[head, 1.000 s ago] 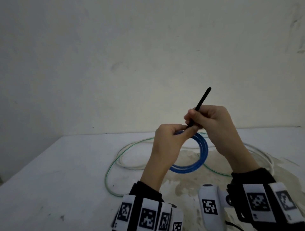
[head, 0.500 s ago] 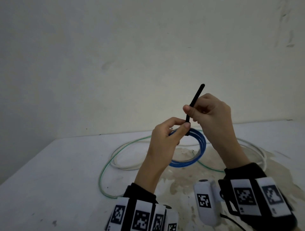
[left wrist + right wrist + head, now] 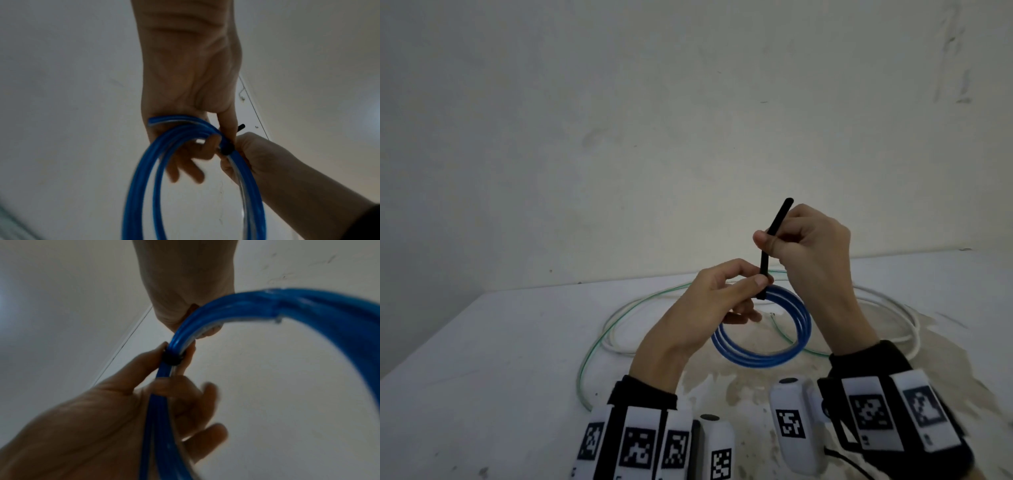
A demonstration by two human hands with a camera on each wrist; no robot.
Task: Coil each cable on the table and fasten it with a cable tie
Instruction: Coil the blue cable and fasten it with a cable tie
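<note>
A green cable (image 3: pixel 599 346) and a white cable (image 3: pixel 887 301) are lying loose on the tabletop (image 3: pixel 482 359). Above them, the left hand (image 3: pixel 709 308) is pinching the blue coil (image 3: pixel 767 349) where the black cable tie (image 3: pixel 774 240) wraps it, seemingly snug; the right hand (image 3: pixel 811 246), fingers curled, is gripping the tie's tail.

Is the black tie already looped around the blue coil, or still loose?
Looped: the black tie wraps the blue coil in a band; the right hand pulls its tail up. Cannot tell if locked.
</note>
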